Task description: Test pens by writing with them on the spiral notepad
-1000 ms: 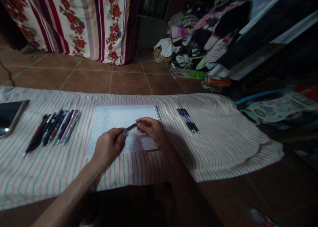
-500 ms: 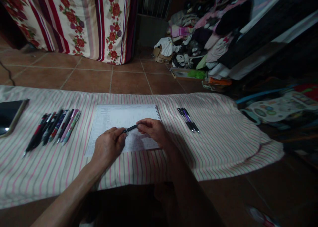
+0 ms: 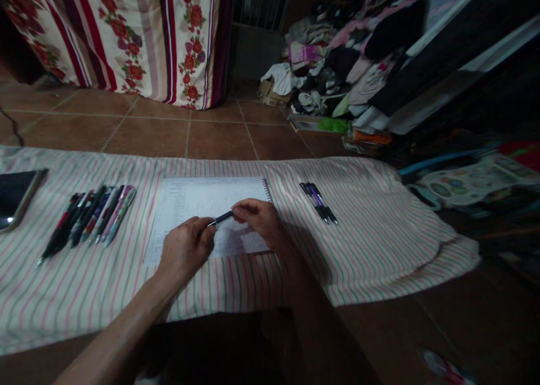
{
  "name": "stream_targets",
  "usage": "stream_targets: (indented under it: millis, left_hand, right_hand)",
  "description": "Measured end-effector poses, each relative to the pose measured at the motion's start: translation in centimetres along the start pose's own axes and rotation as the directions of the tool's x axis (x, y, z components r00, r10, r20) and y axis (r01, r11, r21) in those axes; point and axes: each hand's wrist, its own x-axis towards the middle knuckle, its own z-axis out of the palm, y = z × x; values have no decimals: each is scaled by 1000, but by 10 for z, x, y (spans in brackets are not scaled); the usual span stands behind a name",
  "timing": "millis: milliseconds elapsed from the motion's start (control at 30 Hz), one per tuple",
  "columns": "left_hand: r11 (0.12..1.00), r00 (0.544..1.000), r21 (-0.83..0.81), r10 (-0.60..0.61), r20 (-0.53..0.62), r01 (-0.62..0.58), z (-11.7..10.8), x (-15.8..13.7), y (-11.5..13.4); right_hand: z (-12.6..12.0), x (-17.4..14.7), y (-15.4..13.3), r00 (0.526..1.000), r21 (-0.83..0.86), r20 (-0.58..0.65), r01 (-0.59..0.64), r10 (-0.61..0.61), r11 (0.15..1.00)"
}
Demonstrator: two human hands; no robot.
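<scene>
A dark pen (image 3: 223, 217) is held slantwise between my two hands, above an open spiral notebook (image 3: 211, 196) with writing on its page. My left hand (image 3: 185, 243) pinches the pen's lower left end, where a silvery part shows. At the upper right end, the fingertips of my right hand (image 3: 259, 219) are closed on it. Several pens (image 3: 90, 213) in different colours lie side by side left of the notebook. To its right rests a small group of black and purple pens (image 3: 319, 203). My fingers hide both ends of the held pen.
A striped cloth (image 3: 371, 222) covers the table. At the far left lies a dark-screened tablet (image 3: 17, 196). Beyond the table are a tiled floor (image 3: 156, 129), a flowered curtain (image 3: 147, 42) and a heap of clothes (image 3: 329, 64).
My left hand has shifted very slightly along the pen, so a bit more of its silvery end shows. The right hand's grip looks the same.
</scene>
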Motion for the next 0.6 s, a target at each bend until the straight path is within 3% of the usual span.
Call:
stream_targets:
  millis: [600]
  left_hand:
    - [993,997,-116,-19,78,28,-4,1,-1]
  right_hand:
    - [-4,4,8,993,-48,41,113,-112,992]
